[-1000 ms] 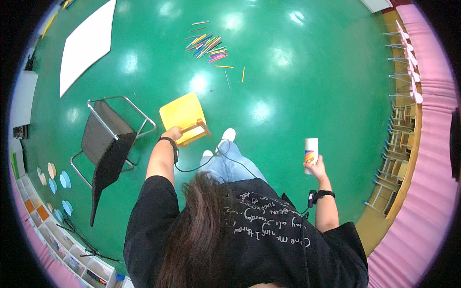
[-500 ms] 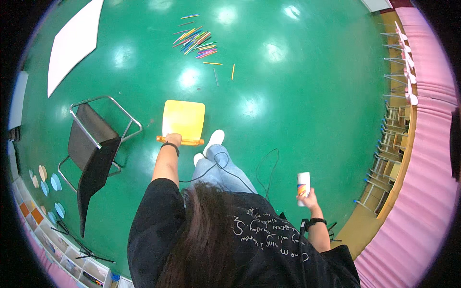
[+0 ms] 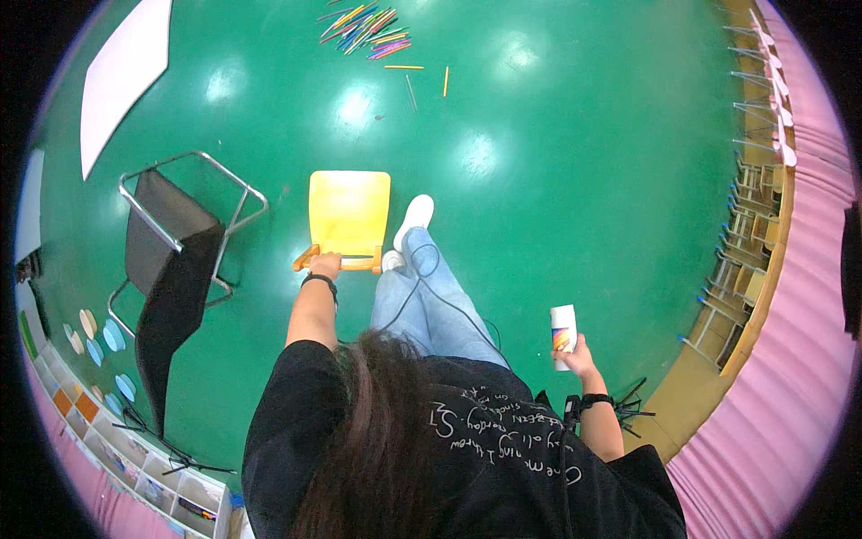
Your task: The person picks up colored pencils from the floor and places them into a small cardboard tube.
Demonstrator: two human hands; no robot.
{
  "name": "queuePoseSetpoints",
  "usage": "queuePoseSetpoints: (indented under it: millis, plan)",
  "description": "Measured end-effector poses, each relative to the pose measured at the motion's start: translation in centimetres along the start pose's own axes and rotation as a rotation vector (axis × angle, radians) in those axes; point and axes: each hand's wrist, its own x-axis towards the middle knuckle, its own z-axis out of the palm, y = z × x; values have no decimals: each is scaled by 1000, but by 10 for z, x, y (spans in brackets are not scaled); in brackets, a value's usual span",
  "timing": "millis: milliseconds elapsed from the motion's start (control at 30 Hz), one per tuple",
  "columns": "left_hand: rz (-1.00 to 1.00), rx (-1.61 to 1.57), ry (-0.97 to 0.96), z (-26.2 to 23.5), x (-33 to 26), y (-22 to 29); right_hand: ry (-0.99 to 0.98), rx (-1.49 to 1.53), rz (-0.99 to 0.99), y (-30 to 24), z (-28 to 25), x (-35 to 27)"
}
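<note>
My left hand is closed round the orange backrest rail of a small yellow chair, which is seen from above in front of me. In my right hand, out to the right, is a white cylindrical canister with a colourful printed band, held roughly upright. My fingers wrap its lower part. Whether anything is inside the canister cannot be seen. Far ahead on the green floor lies a loose pile of coloured pencils, with a few lying apart nearer to me.
A black chair with a metal frame stands at my left, beyond it a white board or tabletop. Low shelves line the lower left. Stacked small chairs and pink curtains run along the right. A dark cable hangs over my legs.
My view has shifted forward with a step, so the floor and pencils sit higher or farther up. The yellow chair has moved along with my left hand, and the canister stays in my right.
</note>
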Motion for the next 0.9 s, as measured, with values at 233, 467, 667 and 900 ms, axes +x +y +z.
queuePoseSetpoints:
  millis: [233, 467, 667, 900]
  plan:
    - [-56, -29, 134, 77, -21, -8, -27, -113, -223, -48, 0, -1]
    - [-70, -265, 225, 62, -51, 11, -55, -213, -309, -77, -6, -10]
    - [-176, -1595, 212, -10, -126, 44, -3, -287, -441, -110, -30, -21]
    - [-162, -2027, 518, -28, -167, 38, 48, -198, -620, -182, -68, -11]
